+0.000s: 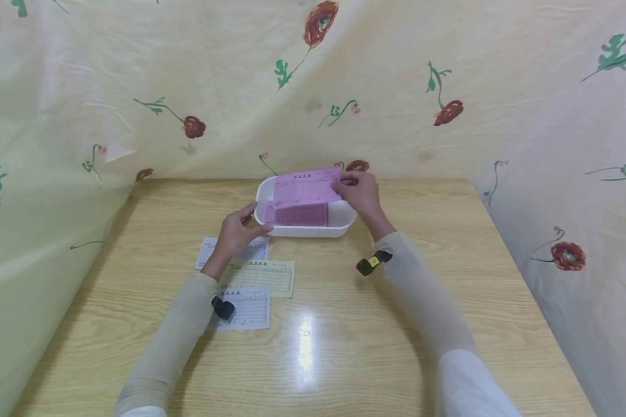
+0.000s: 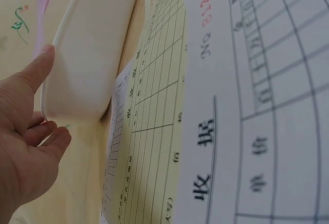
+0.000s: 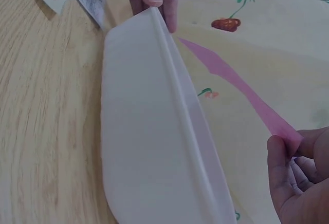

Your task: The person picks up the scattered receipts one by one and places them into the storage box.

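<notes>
A pink receipt slip [image 1: 306, 186] hangs over the white plastic tray [image 1: 313, 231], pinched at its right edge by the thumb and fingers of my right hand [image 1: 361, 196]. In the right wrist view the slip [image 3: 247, 93] shows nearly edge-on, bowed, above the tray's rim. My left hand [image 1: 237, 233] grips the tray's left end, thumb [image 2: 41, 69] at the near rim and the other fingers around the end. Inside the tray lies another pink slip [image 1: 302, 216], partly covered by the raised one in the head view.
Left of the tray, three receipt slips overlap on the wooden table [image 1: 344, 324]: a white one [image 1: 255, 250] at the back, a yellowish one [image 1: 279, 278] in the middle, a white one [image 1: 250, 310] in front. A flowered cloth [image 1: 229, 69] hangs behind the table.
</notes>
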Demonstrator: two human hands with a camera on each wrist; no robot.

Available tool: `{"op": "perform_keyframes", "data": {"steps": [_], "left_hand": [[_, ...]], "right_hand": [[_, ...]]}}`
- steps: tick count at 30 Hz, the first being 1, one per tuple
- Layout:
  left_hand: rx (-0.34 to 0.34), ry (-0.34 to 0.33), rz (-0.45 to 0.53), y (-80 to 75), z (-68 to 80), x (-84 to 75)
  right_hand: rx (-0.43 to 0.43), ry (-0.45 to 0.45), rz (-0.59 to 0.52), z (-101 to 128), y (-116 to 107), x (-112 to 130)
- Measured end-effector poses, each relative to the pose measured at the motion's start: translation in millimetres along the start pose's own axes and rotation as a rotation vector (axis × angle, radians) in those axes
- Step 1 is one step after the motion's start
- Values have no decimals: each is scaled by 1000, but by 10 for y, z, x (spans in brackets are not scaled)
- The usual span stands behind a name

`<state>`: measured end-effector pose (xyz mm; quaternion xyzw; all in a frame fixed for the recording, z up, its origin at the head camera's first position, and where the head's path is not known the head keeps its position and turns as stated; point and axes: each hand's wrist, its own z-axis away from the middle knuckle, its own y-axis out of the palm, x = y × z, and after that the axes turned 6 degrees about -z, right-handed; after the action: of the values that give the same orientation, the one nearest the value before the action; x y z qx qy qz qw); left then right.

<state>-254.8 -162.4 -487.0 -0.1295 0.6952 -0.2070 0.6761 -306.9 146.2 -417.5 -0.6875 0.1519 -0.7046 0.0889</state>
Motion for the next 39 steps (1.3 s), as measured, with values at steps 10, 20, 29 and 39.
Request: {"op": "perform_keyframes", "data": {"steps": [10, 20, 29, 39], "left_hand": [[5, 7, -1, 8, 4, 3], [4, 16, -3, 6, -2, 21], [-4, 24, -4, -1, 5, 14], [-10, 10, -12, 13, 11, 5]], "right_hand": [[36, 32, 33, -83, 210, -114], [81, 18, 97, -84, 317, -153], [171, -13, 106, -78, 346, -149], [173, -51, 201, -54, 253, -64]]}}
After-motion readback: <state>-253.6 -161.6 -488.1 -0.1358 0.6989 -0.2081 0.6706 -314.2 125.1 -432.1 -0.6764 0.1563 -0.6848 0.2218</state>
